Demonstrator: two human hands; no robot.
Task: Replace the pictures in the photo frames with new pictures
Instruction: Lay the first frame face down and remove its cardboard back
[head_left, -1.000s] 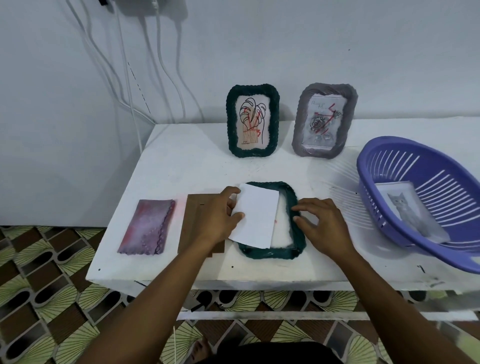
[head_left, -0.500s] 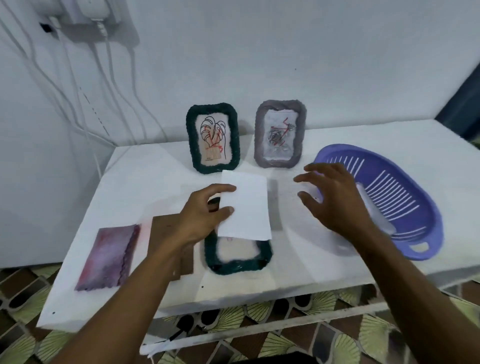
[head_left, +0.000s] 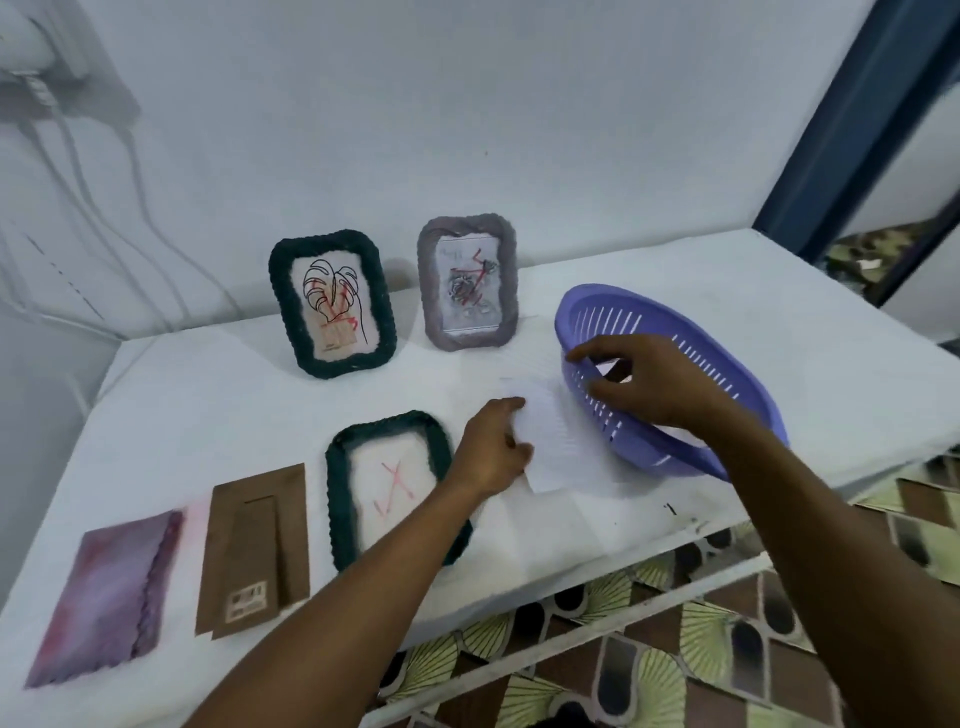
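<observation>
A dark green frame (head_left: 389, 483) lies flat near the table's front, with red marks on its white inside. Just right of it my left hand (head_left: 493, 447) pinches a white sheet of paper (head_left: 553, 447), which rests on the table. My right hand (head_left: 644, 384) hovers over the near side of the purple basket (head_left: 737, 374), fingers spread and bent, holding nothing. A bit of a white picture (head_left: 608, 369) shows in the basket between its fingers. Two frames stand against the wall: a green one (head_left: 332, 304) with a leaf drawing and a grey one (head_left: 467, 283).
A brown backing board (head_left: 254, 545) with its stand lies left of the flat frame. Farther left lies a purple-pink frame-shaped piece (head_left: 104, 592). The white table (head_left: 234, 405) ends at the wall on the left, where cables hang. Patterned floor shows below the front edge.
My left hand carried the white sheet off the flat green frame to its right and down to the table. My right hand went from the frame to the basket.
</observation>
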